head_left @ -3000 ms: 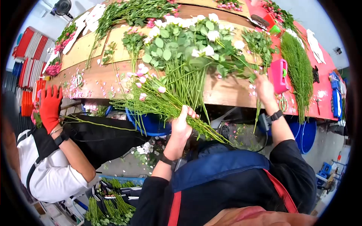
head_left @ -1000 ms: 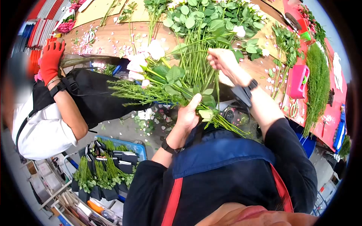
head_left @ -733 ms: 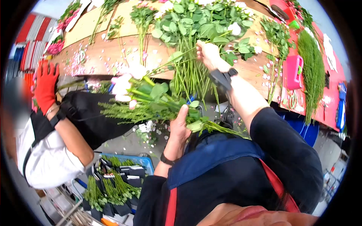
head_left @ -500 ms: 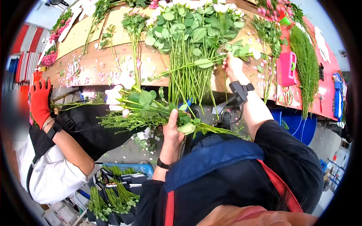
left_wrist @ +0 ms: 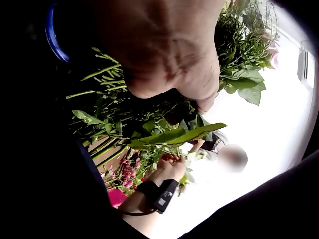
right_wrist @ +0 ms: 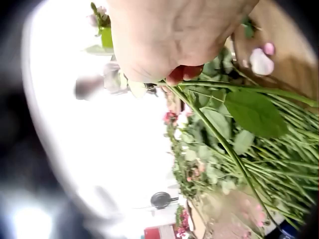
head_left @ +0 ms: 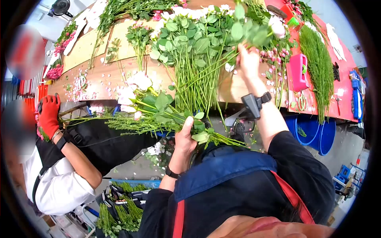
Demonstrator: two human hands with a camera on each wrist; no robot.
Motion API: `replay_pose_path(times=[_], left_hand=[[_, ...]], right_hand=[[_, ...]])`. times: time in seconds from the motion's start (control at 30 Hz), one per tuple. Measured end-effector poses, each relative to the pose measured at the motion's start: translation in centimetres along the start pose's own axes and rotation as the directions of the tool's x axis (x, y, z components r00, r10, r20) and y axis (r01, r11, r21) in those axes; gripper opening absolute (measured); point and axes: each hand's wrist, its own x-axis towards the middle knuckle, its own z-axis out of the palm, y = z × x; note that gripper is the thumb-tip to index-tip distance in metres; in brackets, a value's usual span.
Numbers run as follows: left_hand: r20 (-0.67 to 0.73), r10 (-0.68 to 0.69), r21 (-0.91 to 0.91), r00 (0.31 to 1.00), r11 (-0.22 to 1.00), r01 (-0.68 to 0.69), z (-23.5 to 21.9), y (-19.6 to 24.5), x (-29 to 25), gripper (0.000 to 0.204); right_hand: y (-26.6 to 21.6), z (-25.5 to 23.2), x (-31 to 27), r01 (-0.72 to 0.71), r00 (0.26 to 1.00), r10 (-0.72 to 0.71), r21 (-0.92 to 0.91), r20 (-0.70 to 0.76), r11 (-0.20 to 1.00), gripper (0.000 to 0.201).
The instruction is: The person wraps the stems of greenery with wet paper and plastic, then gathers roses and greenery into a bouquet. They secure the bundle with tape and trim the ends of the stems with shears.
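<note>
Left hand (head_left: 184, 139) grips the bouquet (head_left: 158, 111), thumb on top, fingers wrapped under. Bouquet is held off the front edge of the table (head_left: 109, 85): pale roses (head_left: 137, 85) at the left end, stem ends down to the right near the navy apron (head_left: 226, 176). Right hand (head_left: 249, 63) is closed on rose stems (right_wrist: 219, 137), over the right side of the flower pile (head_left: 198, 75); right wrist view shows at least 2 stems running from the curled fingers. 1 pale rose (head_left: 276, 27) sits just past that hand, blurry leaves beside it. Pink container (head_left: 297, 73) is to the right. Red-gloved hand (head_left: 49, 115) of another person at far left.
</note>
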Motion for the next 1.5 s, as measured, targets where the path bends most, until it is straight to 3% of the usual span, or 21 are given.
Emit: replay_pose_path(times=[0.13, 0.2, 0.27, 0.33, 0.4, 0.47, 0.5, 0.53, 0.57, 0.6, 0.67, 0.73, 0.8, 0.83, 0.93, 1.07, 1.27, 1.4, 1.5], left_hand=[[-0.003, 0.064, 0.031, 0.998, 0.997, -0.064, 1.2, 0.4, -0.7, 0.04], [0.085, 0.058, 0.046, 0.995, 0.997, -0.062, 2.0, 1.3, -1.1, 0.038], [0.111, 0.047, -0.009, 0.993, 0.999, -0.046, 3.4, 2.5, -1.1, 0.035], [0.125, 0.164, -0.052, 0.979, 0.986, -0.158, 5.3, 3.2, -0.7, 0.031], [0.111, 0.163, -0.078, 0.98, 0.985, -0.155, 6.1, 2.8, 0.6, 0.029], [0.132, 0.203, -0.101, 0.97, 0.976, -0.191, 7.1, 2.1, 1.7, 0.028], [0.142, 0.256, -0.107, 0.956, 0.964, -0.242, 7.7, 1.7, 2.0, 0.03], [0.153, 0.303, -0.11, 0.941, 0.951, -0.288, 8.1, 1.4, 2.2, 0.032], [0.178, 0.204, -0.113, 0.963, 0.976, -0.186, 8.2, 1.3, 1.9, 0.037], [0.196, 0.273, -0.094, 0.942, 0.961, -0.259, 8.2, 0.6, 2.1, 0.042], [0.242, 0.196, -0.139, 0.95, 0.976, -0.166, 7.5, -0.6, 2.8, 0.046], [0.248, 0.136, -0.144, 0.959, 0.984, -0.103, 7.5, -0.6, 2.7, 0.047], [0.233, 0.139, -0.158, 0.962, 0.982, -0.104, 7.5, -1.0, 2.9, 0.047], [0.211, 0.174, -0.07, 0.962, 0.984, -0.162, 8.1, -0.3, 2.0, 0.045], [0.219, 0.179, -0.104, 0.959, 0.982, -0.16, 7.5, -1.1, 2.3, 0.045], [0.16, 0.279, -0.09, 0.947, 0.959, -0.267, 8.3, -0.2, 1.7, 0.044], [0.161, 0.272, -0.117, 0.949, 0.96, -0.255, 6.5, -0.6, 1.9, 0.038], [0.136, 0.29, -0.107, 0.947, 0.955, -0.277, 6.0, -1.0, 2.1, 0.037], [0.115, 0.286, -0.073, 0.951, 0.958, -0.279, 5.5, -2.0, 2.2, 0.04]], right_hand=[[-7.7, -1.7, 3.5, 0.268, 0.961, -0.261, -0.073, 0.088, 0.961, 0.015], [-12.4, -3.9, 4.2, 0.35, 0.935, -0.315, -0.264, 0.165, 0.899, 0.016], [-15.0, -5.6, 5.1, 0.484, 0.867, -0.423, -0.242, 0.263, 0.841, 0.017], [-17.1, -5.3, 1.9, 0.581, 0.785, -0.489, -0.175, 0.381, 0.795, 0.017], [-15.9, -5.4, -0.9, 0.652, 0.718, -0.445, -0.294, 0.535, 0.699, 0.013], [-11.6, -4.6, -4.9, 0.77, 0.585, -0.568, -0.179, 0.578, 0.612, 0.011], [-10.1, -4.4, -6.6, 0.762, 0.551, -0.503, -0.156, 0.666, 0.628, 0.01], [-8.9, -4.0, -8.2, 0.871, 0.437, -0.554, -0.179, 0.709, 0.458, 0.011], [-8.1, -3.3, -10.1, 0.807, 0.493, -0.444, -0.202, 0.748, 0.555, 0.016], [-6.5, -2.8, -10.6, 0.797, 0.437, -0.416, -0.129, 0.798, 0.59, 0.018], [-4.8, -1.6, -11.7, 0.72, 0.472, -0.429, -0.056, 0.77, 0.692, 0.02], [-6.1, -0.9, -12.4, 0.712, 0.492, -0.457, -0.04, 0.741, 0.701, 0.015], [-5.2, -1.2, -12.3, 0.558, 0.606, -0.353, -0.065, 0.713, 0.827, 0.012], [-4.9, -1.4, -12.1, 0.484, 0.632, -0.297, -0.066, 0.716, 0.873, 0.009], [-4.5, -1.4, -12.1, 0.204, 0.74, -0.134, -0.029, 0.659, 0.979, 0.006], [-5.2, -1.0, -12.6, 0.112, 0.727, 0.003, -0.123, 0.687, 0.986, 0.007], [-5.4, -1.0, -13.1, 0.021, 0.682, 0.165, -0.245, 0.712, 0.969, 0.009], [-5.4, 0.2, -13.8, -0.136, 0.752, 0.185, -0.125, 0.633, 0.983, 0.009], [-4.7, 1.0, -13.8, -0.067, 0.712, 0.194, -0.21, 0.675, 0.976, 0.01]])
